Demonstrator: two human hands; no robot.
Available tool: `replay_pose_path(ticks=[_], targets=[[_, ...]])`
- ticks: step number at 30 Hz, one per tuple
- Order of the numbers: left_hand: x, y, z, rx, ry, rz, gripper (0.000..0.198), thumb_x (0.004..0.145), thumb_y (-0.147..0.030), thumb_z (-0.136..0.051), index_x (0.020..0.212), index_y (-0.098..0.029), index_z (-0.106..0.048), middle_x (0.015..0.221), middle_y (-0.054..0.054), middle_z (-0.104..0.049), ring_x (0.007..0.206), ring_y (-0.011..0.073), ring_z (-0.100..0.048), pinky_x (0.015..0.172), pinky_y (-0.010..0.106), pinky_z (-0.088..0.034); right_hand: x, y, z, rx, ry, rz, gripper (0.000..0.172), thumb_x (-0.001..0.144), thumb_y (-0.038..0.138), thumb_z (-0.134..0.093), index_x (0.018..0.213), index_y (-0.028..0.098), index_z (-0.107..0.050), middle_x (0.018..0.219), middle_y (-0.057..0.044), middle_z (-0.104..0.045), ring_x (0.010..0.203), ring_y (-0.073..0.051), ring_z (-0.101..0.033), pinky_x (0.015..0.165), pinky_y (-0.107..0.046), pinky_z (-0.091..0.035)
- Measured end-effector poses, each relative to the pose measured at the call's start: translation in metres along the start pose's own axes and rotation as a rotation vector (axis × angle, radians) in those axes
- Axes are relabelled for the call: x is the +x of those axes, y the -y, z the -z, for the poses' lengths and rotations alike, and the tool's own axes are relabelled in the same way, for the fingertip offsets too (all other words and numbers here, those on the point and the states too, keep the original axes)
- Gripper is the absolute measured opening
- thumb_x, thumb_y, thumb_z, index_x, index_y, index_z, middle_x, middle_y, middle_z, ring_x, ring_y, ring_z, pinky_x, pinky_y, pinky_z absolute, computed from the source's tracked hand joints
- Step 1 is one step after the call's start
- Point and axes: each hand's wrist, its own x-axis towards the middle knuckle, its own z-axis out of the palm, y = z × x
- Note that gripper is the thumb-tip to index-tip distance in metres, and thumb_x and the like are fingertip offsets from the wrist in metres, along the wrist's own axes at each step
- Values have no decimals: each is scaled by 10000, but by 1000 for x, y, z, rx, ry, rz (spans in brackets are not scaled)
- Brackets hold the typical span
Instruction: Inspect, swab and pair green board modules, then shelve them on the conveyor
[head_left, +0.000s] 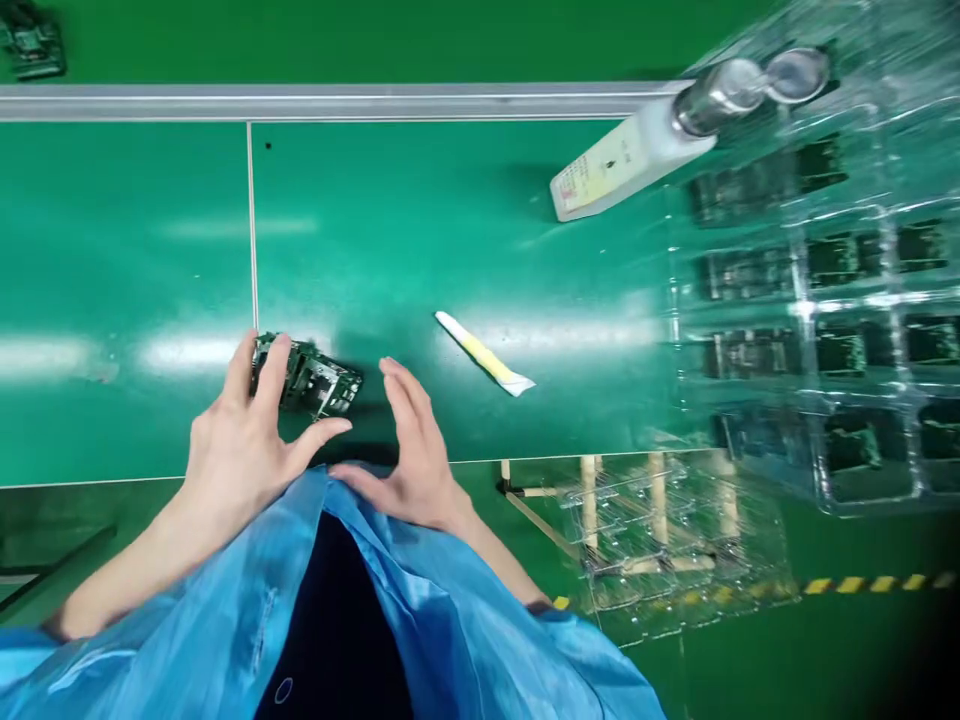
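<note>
A small green circuit board assembly lies near the front edge of the bench, tilted slightly down to the right. My left hand grips it, two fingers over its left end and the thumb along its lower side. Just right of the board, my right hand is open and holds nothing, fingers stretched upward and thumb apart. Further right lies a slim white stick-like tool with a yellow middle and a wider flat end.
A white pump bottle with a metal top stands at the back right. Clear plastic trays holding several boards fill the right side. Another board sits beyond the metal rail. Below the bench, clear trays rest on a pipe frame.
</note>
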Motion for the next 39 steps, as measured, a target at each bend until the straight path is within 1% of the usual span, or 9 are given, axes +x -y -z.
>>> replay_pose_path(ticks=[3, 6, 8, 11, 15, 22, 27, 33, 39], targets=[[-5, 13, 12, -28, 6, -33, 1016, 787, -833, -551, 1531, -165, -375, 1361, 257, -626, 722, 370, -737, 513, 423, -541, -1, 17, -21, 83, 4, -114, 996, 929, 562, -637, 1620, 127, -66, 1503, -275, -454, 1435, -358, -454, 1095, -590, -510], [-5, 40, 18, -167, -34, -97, 990, 788, -756, -648, 1560, -217, -343, 1356, 204, -644, 1032, 393, -719, 830, 516, -606, 2, 16, -30, 88, -43, -167, 862, 954, 459, -636, 1603, 164, -151, 1452, -242, -525, 1400, -338, -501, 1091, -580, -519], [1, 59, 13, -344, -15, -175, 938, 780, -660, -736, 1549, -263, -375, 1469, 165, -569, 1297, 398, -595, 1079, 565, -505, 5, 12, -30, 93, -52, -165, 751, 956, 383, -634, 1565, 173, -248, 1421, -224, -560, 1373, -325, -530, 1089, -560, -526], [16, 77, -6, -724, 74, -252, 791, 850, -493, -738, 1537, -298, -399, 1558, 121, -491, 1457, 352, -450, 1221, 543, -373, 10, 8, -27, 120, -29, -174, 652, 942, 338, -628, 1506, 184, -338, 1409, -202, -581, 1336, -313, -565, 1076, -542, -540], [33, 74, -31, -1052, 25, -302, 586, 895, -404, -694, 1449, -307, -530, 1471, 90, -591, 1410, 290, -515, 1200, 457, -418, 16, 7, -26, 128, -4, -159, 586, 939, 345, -631, 1450, 187, -389, 1366, -183, -620, 1285, -300, -606, 1053, -520, -559], [27, 59, -39, -995, -118, -240, 256, 878, -278, -697, 1130, -243, -721, 1043, 54, -766, 1081, 233, -699, 1079, 415, -497, 15, 11, -21, -106, -176, 23, 576, 893, 326, -689, 1387, 152, -449, 1154, -177, -672, 1107, -307, -670, 973, -533, -586], [17, 54, -42, -936, -72, -150, 257, 897, -300, -659, 1130, -205, -704, 1015, 79, -750, 907, 206, -705, 784, 317, -555, 15, 22, -15, -136, -206, -2, 624, 870, 273, -664, 1441, 191, -427, 1181, -152, -622, 1101, -304, -653, 952, -520, -593], [21, 46, -44, -906, -96, -195, 208, 892, -308, -640, 1050, -203, -727, 994, 78, -739, 951, 221, -691, 849, 366, -555, 20, 29, -7, -235, -164, 88, 539, 889, 191, -560, 1410, 266, -443, 1159, -109, -633, 1074, -273, -647, 993, -536, -574], [23, 41, -38, -1015, -67, -160, 139, 905, -223, -628, 993, -215, -736, 968, 56, -744, 944, 190, -693, 839, 316, -547, 27, 32, 3, -279, -110, -37, 593, 886, 185, -613, 1444, 225, -418, 1193, -145, -614, 1091, -305, -623, 888, -505, -591]])
